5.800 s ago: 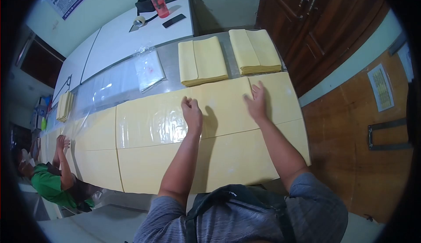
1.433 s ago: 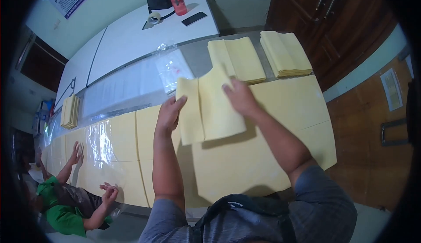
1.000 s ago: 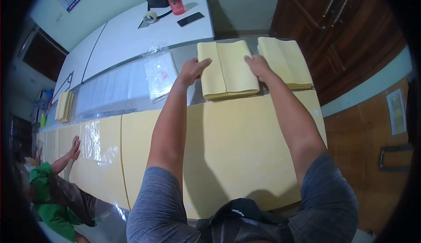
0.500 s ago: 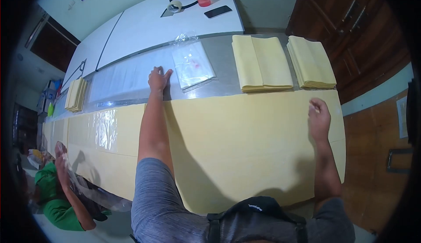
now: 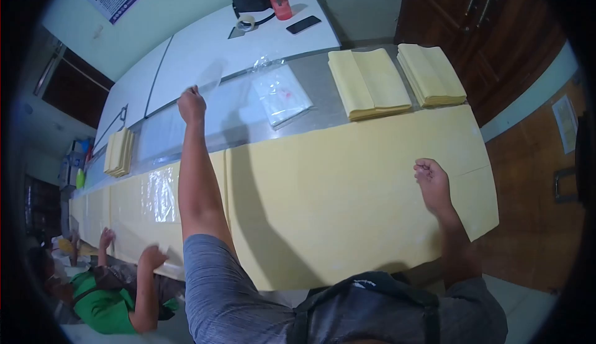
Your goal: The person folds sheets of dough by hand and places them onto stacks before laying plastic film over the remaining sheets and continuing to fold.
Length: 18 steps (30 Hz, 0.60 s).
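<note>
Held up over the far side of the table, my left hand [image 5: 192, 104] is closed in a pinch on the raised edge of a clear plastic sheet [image 5: 213, 76]. A stack of clear plastic sheets [image 5: 167, 120] lies beneath and around it. To its right is a folded clear plastic packet [image 5: 282, 96] with a small red mark. My right hand [image 5: 433, 184] hovers above the right part of a large yellow sheet [image 5: 347, 201], its fingers curled in and nothing visible in them.
Two folded yellow stacks [image 5: 372, 83] [image 5: 431, 74] stand at the back right, a smaller yellow bundle [image 5: 119, 151] at the left. A co-worker in green [image 5: 105, 303] works at left. Behind are a red bottle [image 5: 279, 0], a phone [image 5: 303, 24] and a tape roll [image 5: 246, 22].
My left hand has moved left and up, lifting a clear plastic sheet's edge. My right hand has drawn back slightly toward me and left. The co-worker's arms have shifted.
</note>
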### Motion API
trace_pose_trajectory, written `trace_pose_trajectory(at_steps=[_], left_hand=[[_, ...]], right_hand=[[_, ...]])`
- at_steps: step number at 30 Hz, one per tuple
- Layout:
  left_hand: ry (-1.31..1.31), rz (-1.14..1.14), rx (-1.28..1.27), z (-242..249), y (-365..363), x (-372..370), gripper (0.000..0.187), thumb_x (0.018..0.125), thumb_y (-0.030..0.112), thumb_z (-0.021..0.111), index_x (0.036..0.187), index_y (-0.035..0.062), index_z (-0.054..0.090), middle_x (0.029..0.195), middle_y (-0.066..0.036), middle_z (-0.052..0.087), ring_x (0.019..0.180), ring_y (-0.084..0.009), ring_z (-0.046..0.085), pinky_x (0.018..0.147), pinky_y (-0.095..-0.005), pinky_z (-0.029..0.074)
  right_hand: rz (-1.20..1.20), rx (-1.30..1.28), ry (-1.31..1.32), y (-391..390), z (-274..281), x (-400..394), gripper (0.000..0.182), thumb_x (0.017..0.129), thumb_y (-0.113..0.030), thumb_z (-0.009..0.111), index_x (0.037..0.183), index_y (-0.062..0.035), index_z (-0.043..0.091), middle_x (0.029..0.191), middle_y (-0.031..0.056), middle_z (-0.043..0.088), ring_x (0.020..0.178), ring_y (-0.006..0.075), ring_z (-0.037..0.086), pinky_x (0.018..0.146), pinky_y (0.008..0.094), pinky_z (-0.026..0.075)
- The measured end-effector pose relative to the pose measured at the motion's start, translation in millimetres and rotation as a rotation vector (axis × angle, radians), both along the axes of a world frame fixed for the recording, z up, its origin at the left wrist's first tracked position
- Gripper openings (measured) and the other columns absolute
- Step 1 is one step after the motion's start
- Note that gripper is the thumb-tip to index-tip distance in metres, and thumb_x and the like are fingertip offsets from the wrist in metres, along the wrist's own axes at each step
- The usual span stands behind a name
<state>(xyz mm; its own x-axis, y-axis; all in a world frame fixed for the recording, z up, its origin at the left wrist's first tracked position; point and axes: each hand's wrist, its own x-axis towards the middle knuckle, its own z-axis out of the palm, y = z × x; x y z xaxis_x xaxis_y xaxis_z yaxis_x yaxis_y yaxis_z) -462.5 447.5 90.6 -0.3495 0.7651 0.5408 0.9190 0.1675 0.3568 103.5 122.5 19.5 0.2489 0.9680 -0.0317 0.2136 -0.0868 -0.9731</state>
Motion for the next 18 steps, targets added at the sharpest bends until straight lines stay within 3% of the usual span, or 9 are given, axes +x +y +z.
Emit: trace_pose_trajectory(at_steps=[2, 3, 5, 6, 9, 12, 14, 17, 18], left_hand=[[-0.402, -0.261, 0.225, 39.0, -4.2, -10.8, 0.017, 0.098, 0.014, 0.056, 0.097, 0.0009, 0.068, 0.083, -0.017, 0.07, 0.076, -0.0339, 0.067, 0.072, -0.0413, 0.053], [-0.387, -0.262, 0.239, 70.4, -20.7, 3.2, 0.017, 0.098, 0.014, 0.056, 0.097, 0.0009, 0.068, 0.083, -0.017, 0.07, 0.076, -0.0339, 0.067, 0.072, -0.0413, 0.053], [-0.05, -0.339, 0.235, 131.9, -75.3, 48.5, 0.021, 0.104, 0.016, 0.05, 0.098, -0.0003, 0.062, 0.081, -0.01, 0.063, 0.072, -0.0189, 0.059, 0.071, -0.0328, 0.049], [-0.063, -0.518, 0.321, 136.2, -76.9, 53.0, 0.026, 0.106, 0.02, 0.047, 0.097, -0.0006, 0.06, 0.082, -0.009, 0.062, 0.076, -0.0162, 0.057, 0.071, -0.0317, 0.047], [-0.11, -0.705, 0.083, 197.0, -176.0, 163.4, 0.024, 0.104, 0.023, 0.056, 0.092, 0.0019, 0.054, 0.077, -0.003, 0.053, 0.074, -0.0121, 0.047, 0.069, -0.0267, 0.042], [-0.035, -0.87, -0.152, 232.4, -261.6, 255.5, 0.054, 0.074, 0.033, 0.088, 0.089, 0.0027, 0.046, 0.077, -0.002, 0.043, 0.07, -0.0119, 0.041, 0.06, -0.0297, 0.039], [0.001, -0.852, -0.252, 254.1, -304.7, 306.9, 0.053, 0.072, 0.031, 0.086, 0.09, 0.0016, 0.046, 0.074, -0.005, 0.044, 0.068, -0.0158, 0.042, 0.061, -0.0329, 0.041], [0.152, -0.84, -0.07, 281.8, -331.8, 339.6, 0.046, 0.073, 0.022, 0.081, 0.102, 0.0014, 0.052, 0.081, -0.014, 0.06, 0.07, -0.0208, 0.058, 0.063, -0.0358, 0.047], [0.172, -0.719, -0.016, 301.3, -341.9, 345.6, 0.044, 0.075, 0.02, 0.08, 0.106, 0.002, 0.054, 0.082, -0.014, 0.062, 0.071, -0.0201, 0.061, 0.063, -0.0353, 0.048]], right_hand=[[0.018, -0.006, -0.007, 12.7, 1.3, -13.9, 0.021, 0.095, 0.002, 0.057, 0.116, 0.0045, 0.058, 0.106, 0.0091, 0.065, 0.094, 0.0079, 0.06, 0.083, 0.0231, 0.05], [0.085, 0.039, -0.005, 17.1, -0.2, -23.8, 0.022, 0.095, -0.001, 0.059, 0.116, 0.0045, 0.059, 0.107, 0.0103, 0.066, 0.097, 0.0098, 0.061, 0.085, 0.0245, 0.05], [0.206, 0.058, -0.005, 22.0, 7.2, -47.4, 0.031, 0.094, -0.004, 0.062, 0.123, 0.004, 0.056, 0.115, 0.0132, 0.065, 0.108, 0.0155, 0.062, 0.093, 0.0281, 0.05], [0.259, 0.039, -0.01, 31.3, 18.9, -62.1, 0.038, 0.094, -0.005, 0.064, 0.129, 0.0033, 0.053, 0.121, 0.0148, 0.064, 0.116, 0.0193, 0.062, 0.098, 0.0303, 0.049], [0.46, 0.176, -0.086, 55.4, 61.3, -105.3, 0.086, 0.086, -0.022, 0.078, 0.152, -0.001, 0.027, 0.152, 0.0201, 0.04, 0.142, 0.0286, 0.041, 0.114, 0.0401, 0.036], [0.498, 0.516, -0.019, 83.3, 102.3, -148.6, 0.141, 0.059, -0.054, 0.093, 0.156, -0.0008, 0.006, 0.158, 0.0245, 0.022, 0.148, 0.0364, 0.023, 0.121, 0.0456, 0.021], [0.683, 0.642, 0.322, 81.2, 143.2, -172.1, 0.125, 0.063, -0.044, 0.094, 0.154, -0.0022, 0.018, 0.152, 0.0201, 0.034, 0.141, 0.0311, 0.035, 0.116, 0.0442, 0.032], [0.756, 0.481, 0.7, 53.7, 159.8, -200.4, 0.06, 0.081, -0.022, 0.085, 0.128, 0.001, 0.056, 0.124, 0.0086, 0.063, 0.117, 0.0183, 0.059, 0.098, 0.0348, 0.05], [0.867, 0.345, 0.598, 47.8, 159.5, -194.0, 0.046, 0.084, -0.021, 0.082, 0.119, 0.0014, 0.062, 0.115, 0.008, 0.067, 0.109, 0.0165, 0.062, 0.094, 0.0331, 0.051]])
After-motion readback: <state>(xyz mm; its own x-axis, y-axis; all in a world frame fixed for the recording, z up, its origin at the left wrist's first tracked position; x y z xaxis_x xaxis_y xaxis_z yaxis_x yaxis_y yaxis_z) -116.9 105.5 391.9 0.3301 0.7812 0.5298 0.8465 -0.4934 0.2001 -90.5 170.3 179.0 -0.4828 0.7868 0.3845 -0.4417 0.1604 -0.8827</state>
